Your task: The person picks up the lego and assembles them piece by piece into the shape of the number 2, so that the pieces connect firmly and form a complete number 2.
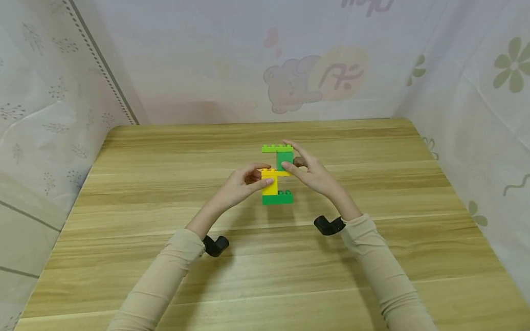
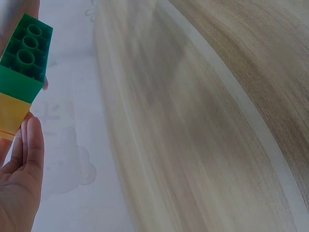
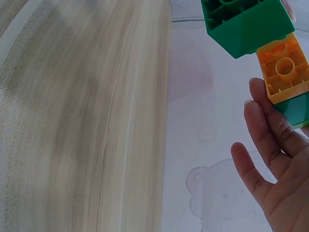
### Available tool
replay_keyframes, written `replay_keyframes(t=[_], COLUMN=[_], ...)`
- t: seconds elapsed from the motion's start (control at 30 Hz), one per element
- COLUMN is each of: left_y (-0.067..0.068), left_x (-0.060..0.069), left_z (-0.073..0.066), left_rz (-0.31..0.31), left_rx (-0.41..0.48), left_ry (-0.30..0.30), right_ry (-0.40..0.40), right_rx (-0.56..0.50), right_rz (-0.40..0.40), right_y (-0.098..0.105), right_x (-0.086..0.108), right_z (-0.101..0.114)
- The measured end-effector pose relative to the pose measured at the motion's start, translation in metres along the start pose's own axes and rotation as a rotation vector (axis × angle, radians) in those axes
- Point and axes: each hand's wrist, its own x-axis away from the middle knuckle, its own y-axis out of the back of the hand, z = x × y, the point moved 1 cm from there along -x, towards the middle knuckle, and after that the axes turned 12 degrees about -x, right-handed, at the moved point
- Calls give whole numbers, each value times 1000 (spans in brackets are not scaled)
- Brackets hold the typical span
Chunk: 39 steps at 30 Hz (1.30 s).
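Note:
Both hands hold one joined stack of toy building bricks above the table. Lowest is a long dark green brick, its hollow underside with round tubes facing the left wrist camera. A yellow brick stands on its left half, pinched between thumb and fingers of my left hand. From there a thin yellow plate juts right, bearing a green brick. My right hand grips this green brick, thumb on the near side. Across the top lies a light green plate, overhanging to the left.
The wooden table spreads under both arms. A printed curtain hangs behind it and along the sides. Each wrist carries a black camera mount, the left mount and the right mount.

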Motion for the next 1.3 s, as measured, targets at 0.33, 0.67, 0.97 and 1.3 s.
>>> replay_keyframes(t=[0.33, 0.67, 0.97, 1.3], left_y=[1, 2, 7, 15], left_x=[0, 1, 7, 18], left_z=[1, 2, -9, -27], left_rz=[6, 11, 24, 35], left_rx=[21, 43, 46, 58], left_ry=[16, 28, 43, 35], right_ry=[1, 21, 42, 37], right_rx=[-25, -100, -64, -92], right_rz=[6, 29, 43, 47], right_y=[-2, -2, -4, -7], right_x=[3, 2, 6, 11], right_z=[10, 2, 9, 27])
